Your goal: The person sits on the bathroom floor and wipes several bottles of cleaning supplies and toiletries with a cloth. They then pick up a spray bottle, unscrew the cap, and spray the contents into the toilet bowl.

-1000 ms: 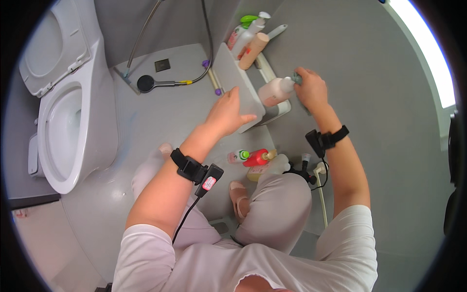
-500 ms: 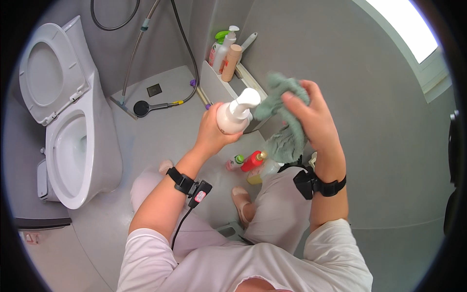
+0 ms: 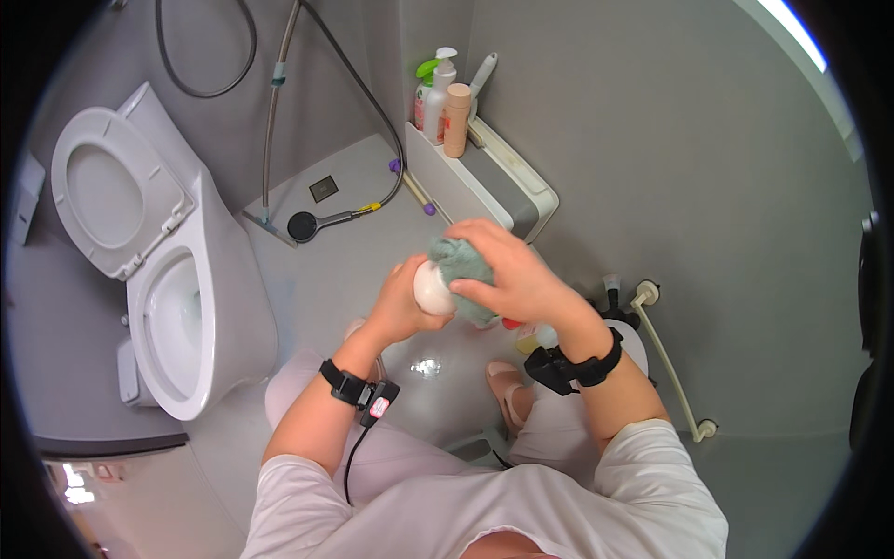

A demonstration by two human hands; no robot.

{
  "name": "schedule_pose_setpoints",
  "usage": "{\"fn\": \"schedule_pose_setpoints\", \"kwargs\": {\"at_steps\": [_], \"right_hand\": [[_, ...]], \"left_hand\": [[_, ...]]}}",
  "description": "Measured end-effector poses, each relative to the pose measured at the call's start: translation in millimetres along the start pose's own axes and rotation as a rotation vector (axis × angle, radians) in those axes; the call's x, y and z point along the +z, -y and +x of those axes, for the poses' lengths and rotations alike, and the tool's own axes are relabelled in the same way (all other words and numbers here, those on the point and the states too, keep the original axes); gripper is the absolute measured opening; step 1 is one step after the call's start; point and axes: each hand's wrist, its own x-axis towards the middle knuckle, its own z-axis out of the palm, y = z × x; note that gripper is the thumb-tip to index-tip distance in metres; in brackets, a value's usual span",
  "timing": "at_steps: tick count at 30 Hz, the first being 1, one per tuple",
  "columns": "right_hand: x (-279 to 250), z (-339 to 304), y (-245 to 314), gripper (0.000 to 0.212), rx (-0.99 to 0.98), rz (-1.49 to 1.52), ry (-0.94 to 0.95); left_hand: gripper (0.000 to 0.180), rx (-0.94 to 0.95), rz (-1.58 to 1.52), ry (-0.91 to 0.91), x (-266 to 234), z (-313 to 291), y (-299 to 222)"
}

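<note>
My left hand [image 3: 400,303] is wrapped round a white pump bottle [image 3: 431,288] in front of me. With my right hand [image 3: 512,275] I press a grey-green cloth [image 3: 454,257] over the top and right side of the bottle. The cloth hides the pump head, which shows only in the earlier frame. Below my right hand, parts of a red bottle [image 3: 510,323] and a bottle with a yellow label [image 3: 531,340] peek out near the floor.
A toilet [image 3: 200,317] with raised lid stands at the left. A shower head [image 3: 303,226] and a squeegee [image 3: 270,228] lie on the floor ahead. Several bottles, one peach-coloured [image 3: 456,121], stand on a wall shelf [image 3: 456,182]. A grab rail [image 3: 672,363] is fixed at the right.
The bottle and my left hand have come lower. My right hand has moved left and down, bringing the cloth from beside the bottle onto its top. The view has shifted slightly.
</note>
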Motion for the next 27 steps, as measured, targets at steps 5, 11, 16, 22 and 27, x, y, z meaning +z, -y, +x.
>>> {"fn": "schedule_pose_setpoints", "kwargs": {"at_steps": [5, 11, 16, 22, 27], "right_hand": [[24, 4, -35, 0.031, 0.039, -0.103, -0.202], [9, 12, -27, 0.033, 0.291, 0.188, -0.202], [-9, 18, -28, 0.042, 0.508, 0.167, -0.137], [-12, 6, -47, 0.060, 0.682, 0.682, -0.246], [-27, 13, -48, 0.050, 0.526, 1.410, -0.321]], "left_hand": [[0.082, -0.038, 0.152, -0.082, 9, 2, 8], [0.082, -0.003, 0.215, -0.090, 11, 5, -6], [0.081, 0.017, 0.187, -0.063, 22, 3, -14], [0.081, 0.138, 0.121, -0.060, 20, -1, -22], [0.076, -0.017, -0.299, -0.128, 17, 7, -25]]}}
